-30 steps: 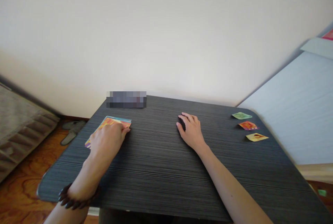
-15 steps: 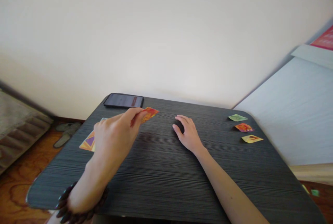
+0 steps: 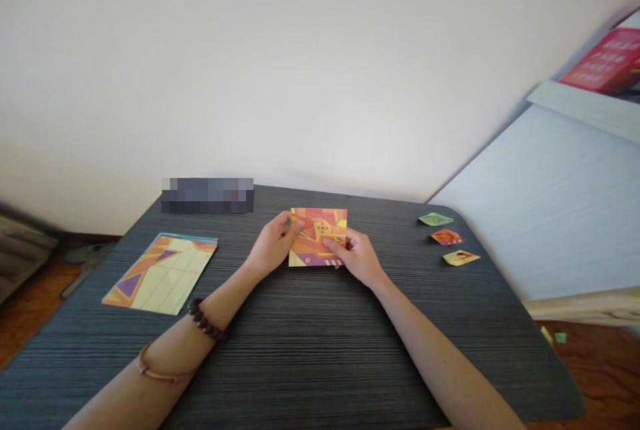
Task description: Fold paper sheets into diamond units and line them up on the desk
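Observation:
A square sheet of patterned orange, yellow and purple paper (image 3: 318, 233) lies at the middle of the dark striped table (image 3: 320, 350). My left hand (image 3: 273, 247) pinches its left edge with fingers closed. At the sheet's lower right, my right hand (image 3: 355, 255) grips it, thumb on top. A stack of similar patterned sheets (image 3: 161, 272) rests on the table to the left, well apart from both hands.
Three small folded paper pieces, green (image 3: 436, 219), orange (image 3: 447, 237) and yellow (image 3: 460, 257), lie near the table's right edge. A blurred dark object (image 3: 207, 195) sits at the back left. A pale bed (image 3: 560, 210) stands to the right, with a red box (image 3: 603, 65) beyond it.
My left hand lifted one sheet off the stack and carried it right to the table's middle. My right hand came off the table and took hold of the sheet too.

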A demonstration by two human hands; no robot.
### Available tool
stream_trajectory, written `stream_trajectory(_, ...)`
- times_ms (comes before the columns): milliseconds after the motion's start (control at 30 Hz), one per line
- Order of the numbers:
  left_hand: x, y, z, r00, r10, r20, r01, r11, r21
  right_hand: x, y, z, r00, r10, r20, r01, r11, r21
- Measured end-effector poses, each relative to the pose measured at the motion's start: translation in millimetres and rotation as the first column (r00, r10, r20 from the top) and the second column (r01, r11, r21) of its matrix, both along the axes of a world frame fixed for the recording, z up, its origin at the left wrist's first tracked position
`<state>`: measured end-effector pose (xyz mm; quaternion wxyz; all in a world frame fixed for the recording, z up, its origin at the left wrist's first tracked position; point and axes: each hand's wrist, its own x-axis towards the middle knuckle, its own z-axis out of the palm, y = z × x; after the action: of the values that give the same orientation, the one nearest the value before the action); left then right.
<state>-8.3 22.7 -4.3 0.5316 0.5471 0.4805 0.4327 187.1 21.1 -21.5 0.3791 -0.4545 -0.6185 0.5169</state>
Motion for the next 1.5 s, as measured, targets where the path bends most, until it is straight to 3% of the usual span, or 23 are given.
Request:
stream_trajectory(100,-5,0,-2.0,0.99,-0.092,0.108,0.103,0.99,-0.093,3,1,4.1,0.999,0.043,-0.004,-0.043,0.999,-0.017)
stream_trajectory(233,-10,-1,-0.6,0.99,-0.104,0.093,0.117,0.983,-0.143,7,3,9.3,0.993,0.114,-0.041,-0.117,0.991,-0.066)
stream_trajectory(400,-15,-1,2.1,0.98,-0.167,0.106,0.186,0.961,-0.203,9,3,7.1,0.992,0.069,-0.108,-0.082,0.99,-0.118)
stream_trajectory(567,-17,-1,3.0,0.963,-0.179,0.201,0.226,0.943,-0.244,9,2,6.0,0.999,0.02,-0.031,-0.021,0.999,-0.025)
stream_trajectory(800,-19,1,2.0,0.968,-0.118,0.222,0.174,0.951,-0.254,13,4,12.0,0.994,0.111,0.014,-0.111,0.993,0.044)
stream_trajectory(1000,-27,2,13.1,0.953,-0.132,0.274,0.242,0.875,-0.42,13,2,9.7,0.978,0.115,0.174,-0.162,0.943,0.289)
stream_trajectory(1200,-24,-1,17.2,0.964,-0.223,0.145,0.26,0.903,-0.342,12,1,9.2,0.973,0.069,0.222,-0.143,0.93,0.338)
stream_trajectory(1500,-22,-2,12.5,0.967,-0.221,0.13,0.251,0.919,-0.304,11,1,12.3,0.986,0.066,0.154,-0.097,0.975,0.202)
